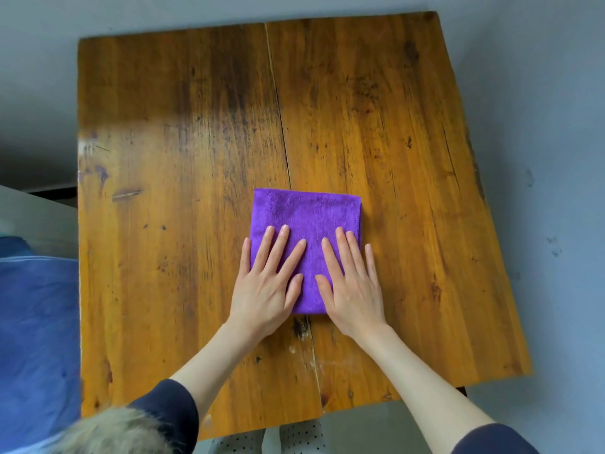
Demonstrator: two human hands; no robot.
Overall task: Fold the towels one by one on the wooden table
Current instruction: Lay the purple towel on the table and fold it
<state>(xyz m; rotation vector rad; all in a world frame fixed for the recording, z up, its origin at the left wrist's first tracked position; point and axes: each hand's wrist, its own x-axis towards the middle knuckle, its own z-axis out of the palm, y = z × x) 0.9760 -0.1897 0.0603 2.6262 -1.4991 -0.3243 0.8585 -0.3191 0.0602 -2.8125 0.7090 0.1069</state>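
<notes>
You're pressing the folded towel (306, 221) flat at lower centre of the counter (163, 158), left hand (266, 286) and right hand (353, 286) with fingers open and gripping nothing; next, set it aside.

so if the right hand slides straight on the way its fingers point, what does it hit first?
Nothing, as far as this view shows. The right hand lies flat on the purple towel, fingers pointing away; ahead are the towel's far edge, then bare wooden table.

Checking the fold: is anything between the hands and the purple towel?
Nothing visible. The left hand and right hand both lie flat, directly on the folded purple towel on the wooden table.
</notes>
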